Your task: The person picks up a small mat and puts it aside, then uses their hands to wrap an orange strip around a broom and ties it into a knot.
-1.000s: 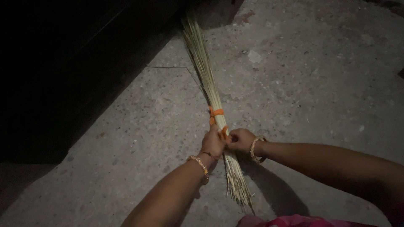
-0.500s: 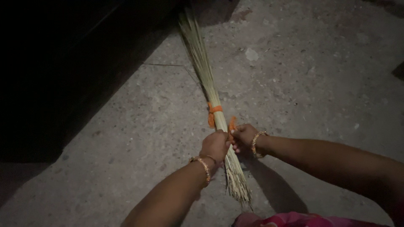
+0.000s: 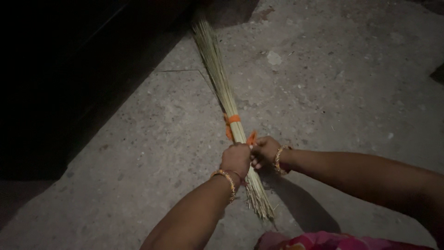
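both hands have crept up the broom (image 3: pixel 221 81) toward the orange tie (image 3: pixel 231 121). left hand (image 3: pixel 236 158) is clenched round the bundle over the floor (image 3: pixel 347 83); right hand (image 3: pixel 264 151) pinches the tie's loose end. keeping the bundle squeezed would help the wrap stay tight.

Bare concrete floor (image 3: pixel 351 92) lies open to the right of the stick broom (image 3: pixel 222 88) and below the left hand (image 3: pixel 236 159), while a dark wall (image 3: pixel 69 83) shuts in the far left, touching the broom's tip there.
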